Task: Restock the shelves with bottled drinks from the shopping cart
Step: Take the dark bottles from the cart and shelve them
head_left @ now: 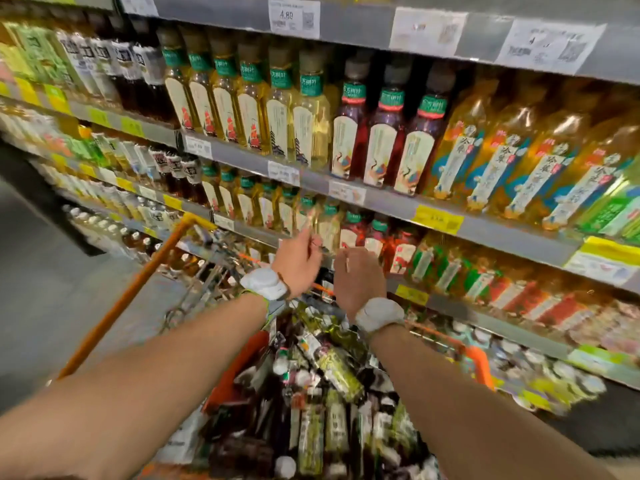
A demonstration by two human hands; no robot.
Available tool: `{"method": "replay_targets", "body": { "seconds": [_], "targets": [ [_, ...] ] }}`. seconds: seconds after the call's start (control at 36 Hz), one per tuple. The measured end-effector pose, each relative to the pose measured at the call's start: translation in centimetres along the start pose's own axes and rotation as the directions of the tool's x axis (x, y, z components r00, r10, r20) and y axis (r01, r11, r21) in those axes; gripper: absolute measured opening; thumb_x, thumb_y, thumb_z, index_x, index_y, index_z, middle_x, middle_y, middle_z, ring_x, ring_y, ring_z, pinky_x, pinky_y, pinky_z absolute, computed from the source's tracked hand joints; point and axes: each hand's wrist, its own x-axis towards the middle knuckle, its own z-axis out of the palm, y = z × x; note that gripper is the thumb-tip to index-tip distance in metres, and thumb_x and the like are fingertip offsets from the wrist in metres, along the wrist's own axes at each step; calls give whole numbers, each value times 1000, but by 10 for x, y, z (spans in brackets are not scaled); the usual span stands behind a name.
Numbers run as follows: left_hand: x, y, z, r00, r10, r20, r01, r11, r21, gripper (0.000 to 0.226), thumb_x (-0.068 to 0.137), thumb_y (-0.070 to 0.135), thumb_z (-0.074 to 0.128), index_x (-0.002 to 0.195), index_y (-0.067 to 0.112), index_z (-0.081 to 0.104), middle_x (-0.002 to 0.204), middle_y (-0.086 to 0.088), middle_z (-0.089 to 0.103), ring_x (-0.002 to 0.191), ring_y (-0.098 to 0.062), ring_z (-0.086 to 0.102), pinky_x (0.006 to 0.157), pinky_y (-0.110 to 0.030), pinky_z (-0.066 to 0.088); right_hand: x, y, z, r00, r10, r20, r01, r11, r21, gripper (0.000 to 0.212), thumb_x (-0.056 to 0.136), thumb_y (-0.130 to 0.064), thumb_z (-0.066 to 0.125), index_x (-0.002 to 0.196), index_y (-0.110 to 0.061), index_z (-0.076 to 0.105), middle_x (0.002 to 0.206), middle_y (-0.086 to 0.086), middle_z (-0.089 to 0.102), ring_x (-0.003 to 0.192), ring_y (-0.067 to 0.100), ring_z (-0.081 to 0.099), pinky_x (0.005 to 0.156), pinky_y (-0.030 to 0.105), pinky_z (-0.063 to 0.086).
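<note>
- Cart (131,292): its orange frame stands at the left and its basket, below both forearms, is heaped with bottles (332,375) lying every way.
- Left hand (298,261): raised to the shelf row, fingers pointing up at a pale bottle (329,226). Blur hides whether they pinch it or only touch it.
- The pale bottle stands upright in the row, just beyond and between the two hands. To seat it well, I would push it back flush with its neighbours, label facing out.
- Right hand (360,277): only its back shows, with the fingers curled away. I cannot tell whether it holds anything.
- Red bottles (353,230) stand just beside the pale one, above the right hand. Keep the colours in their own lanes on the shelf (450,308).
</note>
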Motion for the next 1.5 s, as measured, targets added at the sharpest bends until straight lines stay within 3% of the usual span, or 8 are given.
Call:
{"method": "replay_targets", "body": {
  "seconds": [0.19, 0.28, 0.56, 0.75, 1.06, 1.14, 1.33, 1.5],
  "targets": [
    [-57, -57, 37, 956, -223, 191, 222, 975, 27, 20, 102, 22, 47, 108, 7, 59, 96, -17, 68, 90, -38, 63, 76, -42, 48, -55, 14, 62, 959, 140, 245, -155, 987, 42, 39, 107, -35, 32, 91, -13, 60, 91, 8, 56, 94, 33, 53, 80, 43, 45],
    [-78, -84, 53, 947, -259, 192, 248, 966, 76, 22, 94, 31, 44, 107, 21, 58, 102, -7, 71, 99, -32, 65, 92, -42, 47, -80, 19, 94, 935, 183, 304, -207, 977, 48, 36, 105, -35, 31, 75, -21, 47, 84, 3, 52, 91, 31, 53, 75, 39, 39],
    [-122, -170, 108, 760, -477, 441, 516, 856, 36, 26, 90, 3, 49, 109, 17, 58, 113, -9, 66, 109, -32, 61, 94, -40, 47, -154, 34, 185, 810, 359, 464, -395, 918, -22, 33, 98, -40, 36, 73, -20, 44, 73, 1, 48, 65, 25, 45, 57, 37, 32],
    [-135, -214, 140, 642, -556, 528, 561, 810, 170, 52, 87, 2, 51, 138, 15, 47, 136, -12, 54, 128, -33, 50, 105, -39, 40, -183, 34, 223, 693, 531, 488, -565, 820, -91, 27, 98, -38, 52, 107, -14, 61, 103, 12, 66, 94, 38, 63, 75, 47, 53],
    [-126, -257, 175, 703, -508, 498, 482, 855, 191, 82, 75, -6, 40, 147, 31, 32, 150, -11, 27, 139, -37, 28, 112, -51, 33, -203, 61, 281, 522, 682, 511, -707, 682, -188, 69, 89, -43, 69, 140, -5, 44, 136, 19, 52, 125, 38, 50, 99, 41, 45],
    [-120, -264, 175, 779, -413, 471, 383, 909, 163, 94, 66, -7, 37, 144, 45, 30, 141, -2, 26, 128, -31, 33, 103, -46, 41, -200, 65, 292, 446, 704, 552, -737, 639, -220, 74, 85, -44, 73, 140, -5, 40, 139, 20, 43, 127, 39, 45, 100, 43, 42],
    [-95, -276, 192, 731, -351, 585, 192, 929, 316, 105, 74, -10, 47, 153, 52, 14, 164, -7, 0, 148, -38, 8, 112, -50, 31, -201, 81, 308, 423, 685, 592, -658, 682, -319, 81, 85, -54, 69, 139, -4, 38, 134, 20, 39, 123, 39, 44, 102, 45, 45],
    [-81, -300, 207, 791, -271, 549, 75, 933, 352, 106, 78, -3, 49, 155, 49, -2, 166, -4, -6, 152, -38, 7, 117, -50, 28, -197, 84, 311, 418, 679, 604, -591, 708, -387, 79, 86, -59, 67, 134, -2, 42, 135, 20, 39, 122, 36, 44, 100, 42, 44]
  ]
}}
